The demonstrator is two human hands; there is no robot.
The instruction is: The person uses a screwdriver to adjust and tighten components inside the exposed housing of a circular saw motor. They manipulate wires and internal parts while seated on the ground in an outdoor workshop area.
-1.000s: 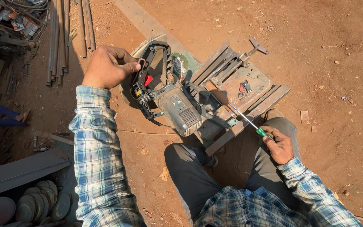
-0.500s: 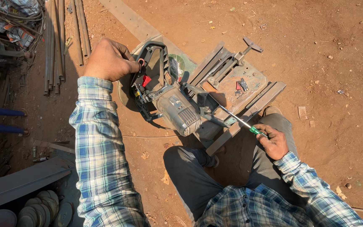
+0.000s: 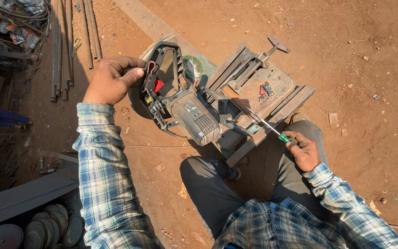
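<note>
Nearest the camera, the right hand (image 3: 306, 150) sits just above the person's bent knee, fingers closed around the green handle of a screwdriver (image 3: 267, 126) whose shaft slants up and left so that its tip rests at the base of the chop saw (image 3: 208, 99), near the front rail. Judged from this, the handle housing of the saw is already opened: red and dark switch parts and a loop of wire lie exposed inside the black D-shaped handle (image 3: 164, 69), while the grey motor body below it looks intact and the vise screw (image 3: 266, 53) at the far end of the base appears untouched; putting the handle back together looks to be what is left. The left hand (image 3: 111, 79) reaches out past the saw's left side, its thumb and fingertips pinched together on the exposed switch parts at the handle's edge. For movement, bare red dirt lies open to the right and beyond the saw. The left is tighter, with stacked discs (image 3: 47, 228) and a steel section close by the elbow, and steel rods (image 3: 72, 37) farther off beside the left hand.
</note>
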